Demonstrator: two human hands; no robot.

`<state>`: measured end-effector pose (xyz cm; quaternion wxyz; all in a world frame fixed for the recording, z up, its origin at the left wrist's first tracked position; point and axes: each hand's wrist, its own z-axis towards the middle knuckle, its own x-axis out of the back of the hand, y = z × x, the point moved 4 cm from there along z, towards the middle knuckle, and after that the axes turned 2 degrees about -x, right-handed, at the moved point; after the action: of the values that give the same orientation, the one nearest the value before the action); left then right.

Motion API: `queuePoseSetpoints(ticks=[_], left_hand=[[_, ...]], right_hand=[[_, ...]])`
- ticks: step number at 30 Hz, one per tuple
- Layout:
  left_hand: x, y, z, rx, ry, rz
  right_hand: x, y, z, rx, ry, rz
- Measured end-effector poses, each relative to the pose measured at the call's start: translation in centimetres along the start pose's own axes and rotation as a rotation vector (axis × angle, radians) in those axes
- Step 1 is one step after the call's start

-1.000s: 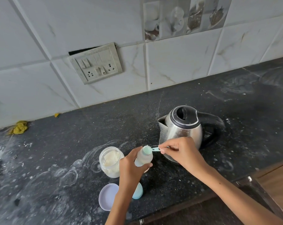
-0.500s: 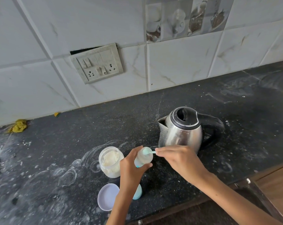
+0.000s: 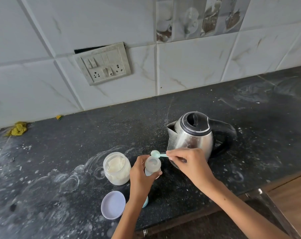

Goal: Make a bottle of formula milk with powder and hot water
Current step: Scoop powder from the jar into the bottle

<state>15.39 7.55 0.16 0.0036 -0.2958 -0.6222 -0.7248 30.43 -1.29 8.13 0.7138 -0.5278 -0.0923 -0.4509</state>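
Powder-dosing step. Left hand [image 3: 142, 176] grips bottle [image 3: 152, 164] at 3 o'clock of powder jar [image 3: 116, 167]; right hand [image 3: 189, 163] pinches scoop [image 3: 155, 153] over bottle mouth. Next probably: another scoop or kettle [image 3: 192, 135] water.

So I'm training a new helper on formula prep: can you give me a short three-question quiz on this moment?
1. True or false: the powder jar has its lid on.
2. Which hand holds the scoop? A) left B) right C) neither
3. Fill in: the kettle spout points toward the person's ____.

Key
1. False: the jar is open; its lid lies on the counter nearer the person.
2. B: the right hand pinches its handle, bowl at the mouth of the bottle, which the left hand keeps in its grip.
3. Left.
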Motion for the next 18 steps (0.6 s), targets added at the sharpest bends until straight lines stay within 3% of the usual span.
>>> queuePoseSetpoints(ticks=[3,7,14,18], left_hand=[[-0.4,-0.5,0.0,0.034,0.008,-0.003],[-0.1,-0.4,-0.5,0.025,-0.006,0.016],[4.4,1.0,-4.4,-0.042,0.257,0.054],[6.9,0.8,-5.4,-0.017,0.315,0.03]], right_hand=[[-0.2,0.4,-0.4,-0.188,0.037,0.123],[-0.8,0.6,-0.7,-0.307,0.039,0.249],[-3.0,-1.2,0.9,-0.295,0.059,0.408],[-5.9,-2.8,2.7,-0.266,-0.016,0.412]])
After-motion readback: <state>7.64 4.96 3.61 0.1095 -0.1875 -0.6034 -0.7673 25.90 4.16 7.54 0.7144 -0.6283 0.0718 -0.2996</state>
